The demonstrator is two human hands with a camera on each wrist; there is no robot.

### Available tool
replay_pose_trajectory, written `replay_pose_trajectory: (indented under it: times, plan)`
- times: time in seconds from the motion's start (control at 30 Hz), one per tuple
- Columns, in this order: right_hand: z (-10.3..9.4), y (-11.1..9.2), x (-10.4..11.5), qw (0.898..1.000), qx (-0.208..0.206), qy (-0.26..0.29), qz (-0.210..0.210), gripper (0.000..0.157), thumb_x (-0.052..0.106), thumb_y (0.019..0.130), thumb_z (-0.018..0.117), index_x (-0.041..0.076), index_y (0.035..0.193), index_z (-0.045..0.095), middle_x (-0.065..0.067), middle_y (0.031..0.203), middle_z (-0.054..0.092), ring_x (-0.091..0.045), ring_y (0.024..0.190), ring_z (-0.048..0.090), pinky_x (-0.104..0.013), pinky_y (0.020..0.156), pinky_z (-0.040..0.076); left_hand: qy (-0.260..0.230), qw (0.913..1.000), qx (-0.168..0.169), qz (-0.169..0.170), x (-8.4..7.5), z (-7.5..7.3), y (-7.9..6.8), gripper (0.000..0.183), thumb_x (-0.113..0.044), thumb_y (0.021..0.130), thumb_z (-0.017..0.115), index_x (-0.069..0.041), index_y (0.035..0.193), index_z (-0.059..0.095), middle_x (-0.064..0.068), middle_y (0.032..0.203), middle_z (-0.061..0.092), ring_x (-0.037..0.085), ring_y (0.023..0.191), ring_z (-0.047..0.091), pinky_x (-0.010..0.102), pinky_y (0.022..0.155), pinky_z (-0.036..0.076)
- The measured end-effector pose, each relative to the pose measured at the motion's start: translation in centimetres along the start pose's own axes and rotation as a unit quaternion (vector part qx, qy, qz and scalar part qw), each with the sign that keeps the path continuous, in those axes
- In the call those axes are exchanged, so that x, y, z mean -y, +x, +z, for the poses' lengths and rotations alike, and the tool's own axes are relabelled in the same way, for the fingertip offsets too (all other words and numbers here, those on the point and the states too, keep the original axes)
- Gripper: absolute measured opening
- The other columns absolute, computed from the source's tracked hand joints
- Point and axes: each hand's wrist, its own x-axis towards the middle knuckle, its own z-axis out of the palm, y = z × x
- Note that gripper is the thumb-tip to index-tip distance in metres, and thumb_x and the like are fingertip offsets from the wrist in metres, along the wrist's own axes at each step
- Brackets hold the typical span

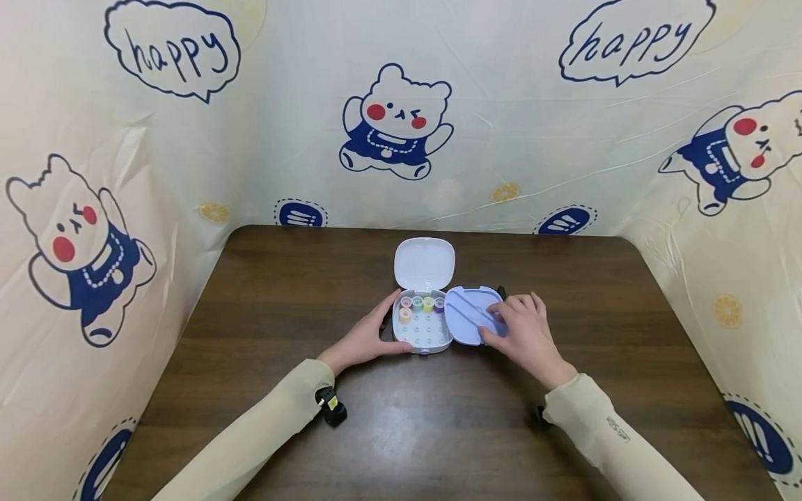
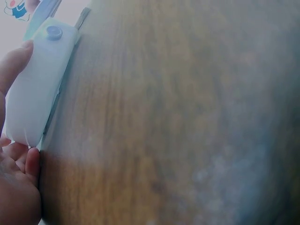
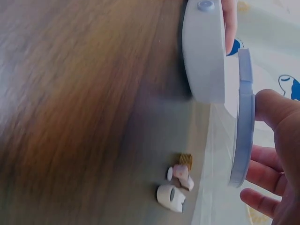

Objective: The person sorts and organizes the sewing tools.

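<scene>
A white sewing box (image 1: 429,342) stands on the table with its lid (image 1: 425,264) raised at the back. Inside are rows of pegs, several carrying small coloured thread spools (image 1: 428,304). My left hand (image 1: 366,337) grips the box from its left side, thumb at the front corner, fingers around the far side. In my right hand (image 1: 526,330) is a light blue tray (image 1: 466,316), held from above, level with the box's top and just right of it. The right wrist view shows the tray (image 3: 243,136) raised off the table; what the fingertips pinch is partly hidden.
Several small items lie on the brown table (image 1: 301,292) below the right hand, among them a white piece (image 3: 169,198) and a gold-brown piece (image 3: 186,161). A small black thing (image 1: 501,292) shows behind the tray. A printed curtain (image 1: 282,125) surrounds the table.
</scene>
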Motion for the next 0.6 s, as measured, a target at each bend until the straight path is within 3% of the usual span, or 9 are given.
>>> replay_pose_trajectory:
  times: [0.4, 0.6]
  plan:
    - [1.4, 1.1, 2.3, 1.000, 0.005, -0.004, -0.019, 0.036, 0.036, 0.088, 0.081, 0.007, 0.108, 0.076, -0.007, 0.092, 0.069, -0.037, 0.113, 0.054, -0.067, 0.116, 0.023, 0.000, 1.0000, 0.001, 0.009, 0.0, -0.1, -0.1, 0.118, -0.052, 0.082, 0.087, -0.027, 0.169, 0.012, 0.002, 0.173, 0.019, 0.022, 0.157, 0.025, 0.048, 0.122, 0.032]
    - [2.0, 1.7, 3.6, 1.000, 0.008, -0.014, -0.027, 0.035, 0.037, 0.088, 0.080, 0.007, 0.106, 0.076, -0.004, 0.088, 0.063, -0.033, 0.104, 0.053, -0.068, 0.115, 0.026, 0.003, 0.9998, -0.002, 0.021, 0.1, -0.2, -0.1, 0.119, -0.051, 0.082, 0.088, -0.023, 0.169, 0.013, 0.004, 0.173, 0.019, 0.024, 0.156, 0.026, 0.048, 0.120, 0.036]
